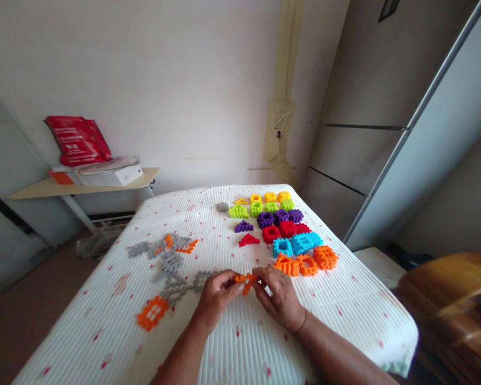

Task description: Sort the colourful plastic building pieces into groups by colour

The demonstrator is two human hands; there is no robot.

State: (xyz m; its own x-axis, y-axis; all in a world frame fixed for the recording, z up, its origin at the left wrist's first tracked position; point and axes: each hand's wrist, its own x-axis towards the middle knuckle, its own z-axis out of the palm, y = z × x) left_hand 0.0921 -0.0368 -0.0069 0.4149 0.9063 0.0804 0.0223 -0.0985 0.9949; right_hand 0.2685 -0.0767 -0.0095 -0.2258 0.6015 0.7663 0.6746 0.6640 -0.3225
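Note:
Between my two hands is an orange interlocking building piece (247, 280), held just above the table near its middle. My left hand (219, 295) pinches its left end between thumb and fingers. At the other end, my right hand (279, 297) is closed on it with bent fingers. Whether it is one piece or two joined is hidden by the fingers. Grey lattice pieces (172, 263) lie in a loose heap to the left, with a few orange ones among them. An orange window-shaped piece (153, 313) lies flat nearer to me.
Blocks stand in colour rows at the right: orange (326, 258), light blue (307, 243), red (271, 235), purple (265, 219), green (255, 209) and yellow (270, 197). A patterned white cloth (240, 347) covers the table. A side shelf (30, 191) holds a red bag (78, 141).

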